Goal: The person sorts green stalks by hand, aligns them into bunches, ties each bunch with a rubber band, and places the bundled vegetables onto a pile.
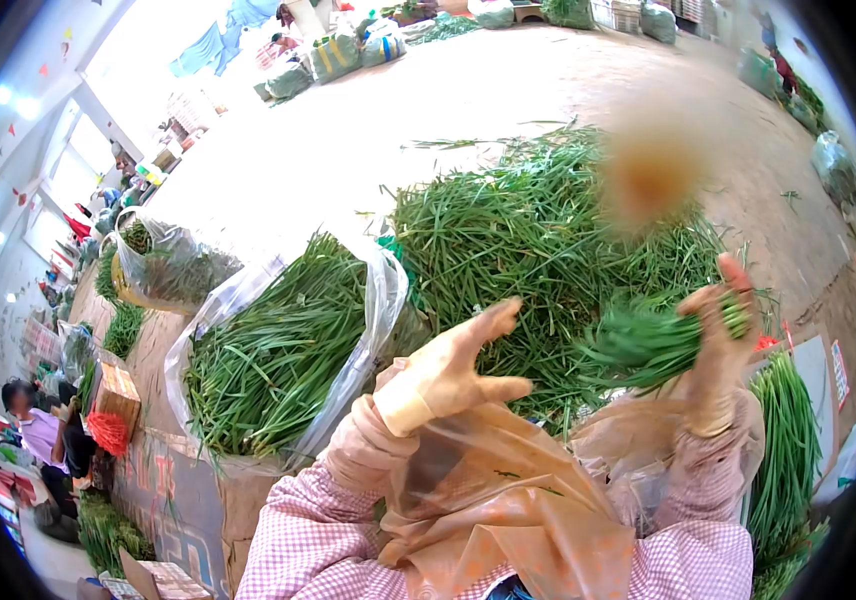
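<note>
My right hand [716, 335] is closed around a bunch of garlic chives [638, 342], whose leaf ends fan out to the left and are blurred. My left hand [456, 368] is held in the air with thumb and fingers spread, and nothing is in it. Beneath and beyond both hands lies a large loose heap of green leaves [508, 235]. Left of it, an open clear plastic bag [386, 285] is packed with long green leaves [273, 350]. An orange translucent plastic apron [518, 500] covers my lap. Both hands appear to be in pale gloves.
At my right, neat long chives [783, 440] lie beside a pale board [814, 400]. Another filled clear bag [173, 265] stands further left. A person in a purple top [43, 435] sits at far left near a red bundle [108, 432]. Stuffed sacks [336, 57] line the back.
</note>
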`<state>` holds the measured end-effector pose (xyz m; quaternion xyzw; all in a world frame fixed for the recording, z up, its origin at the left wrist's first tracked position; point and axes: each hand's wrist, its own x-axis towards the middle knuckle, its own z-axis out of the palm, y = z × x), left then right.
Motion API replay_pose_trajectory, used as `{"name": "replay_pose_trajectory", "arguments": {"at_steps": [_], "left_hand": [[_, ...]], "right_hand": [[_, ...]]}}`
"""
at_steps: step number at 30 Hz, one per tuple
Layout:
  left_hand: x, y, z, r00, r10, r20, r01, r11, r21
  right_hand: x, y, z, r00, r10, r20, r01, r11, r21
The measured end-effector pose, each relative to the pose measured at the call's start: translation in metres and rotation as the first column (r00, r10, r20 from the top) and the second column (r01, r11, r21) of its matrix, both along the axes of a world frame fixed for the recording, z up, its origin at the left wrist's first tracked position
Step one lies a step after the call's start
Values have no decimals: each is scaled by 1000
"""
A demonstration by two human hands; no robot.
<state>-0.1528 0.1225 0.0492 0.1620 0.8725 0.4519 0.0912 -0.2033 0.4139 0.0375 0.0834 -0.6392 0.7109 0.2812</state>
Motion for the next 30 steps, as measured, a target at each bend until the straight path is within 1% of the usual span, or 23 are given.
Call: {"name": "replay_pose_trajectory", "arguments": {"at_steps": [1, 3, 4, 5, 6, 7, 8, 10, 11, 13, 14, 16, 17, 18, 19, 20, 21, 22, 24, 26, 27, 28, 30], "left_hand": [[-7, 8, 9, 996, -34, -84, 42, 995, 91], [-16, 44, 3, 963, -146, -225, 199, 950, 239], [-16, 61, 0, 946, -225, -232, 276, 935, 220], [-14, 73, -3, 952, -208, -225, 262, 934, 245], [-12, 93, -10, 949, -232, -212, 287, 916, 282], [-10, 105, -17, 921, -337, -196, 384, 868, 314], [-10, 107, -23, 944, -267, -194, 318, 896, 311], [-15, 117, -40, 936, -317, -155, 352, 875, 332], [-17, 119, -46, 951, -283, -120, 308, 864, 399], [-21, 127, -51, 977, -206, -53, 206, 861, 466], [-24, 134, -54, 982, -186, -26, 175, 857, 484], [-29, 149, -54, 944, -124, 304, -139, 688, 712], [-36, 144, -57, 935, -152, 319, -136, 677, 723], [-43, 139, -61, 925, -180, 333, -134, 666, 734], [-50, 134, -64, 914, -208, 347, -133, 655, 743], [-53, 126, -64, 934, -293, 206, 66, 707, 704], [-39, 157, -32, 937, -125, 326, -154, 689, 709], [-37, 175, -31, 945, -152, 289, -174, 514, 840], [-35, 208, -19, 934, -258, 248, -110, 455, 884], [-27, 241, -7, 927, -243, 286, -173, 399, 900], [-25, 255, 0, 917, -235, 322, -185, 464, 866], [-35, 263, -12, 918, -290, 271, -70, 554, 830], [-42, 285, -1, 882, -455, 122, 200, 597, 777]], "right_hand": [[10, -17, -3, 993, 105, 59, -103, 994, -28], [33, -46, 5, 964, 176, 198, -168, 984, -57], [31, -56, -5, 952, 257, 167, -225, 956, -189], [35, -63, -8, 929, 295, 225, -220, 927, -305], [29, -68, -21, 968, 206, 146, -153, 937, -313], [32, -62, -20, 907, 352, 230, -222, 865, -450], [32, -64, -33, 915, 381, 135, -229, 764, -603], [30, -63, -33, 857, 427, 289, -213, 803, -557], [35, -61, -22, 844, 491, 215, -262, 728, -633], [43, -50, -24, 875, 453, 170, -321, 807, -497], [42, -43, -33, 825, 542, 161, -419, 777, -469], [43, -34, -36, 929, 354, 106, -331, 925, -190], [45, -22, -37, 936, 333, 112, -307, 931, -199], [47, -6, -38, 984, 171, 50, -173, 984, 41], [49, 5, -39, 999, 27, -46, -13, 962, 274], [53, 10, -44, 999, 14, -44, -1, 962, 273], [61, 13, -53, 971, 223, 86, -228, 972, 58], [68, 13, -59, 883, 441, 160, -412, 892, -183], [77, 17, -62, 891, 417, 182, -406, 909, -97], [79, 34, -54, 858, 499, 120, -425, 822, -379], [85, 48, -43, 791, 593, 149, -404, 690, -600], [91, 67, -28, 804, 519, 290, -323, 791, -520], [104, 115, -4, 716, 500, 487, -244, 833, -496]]}}
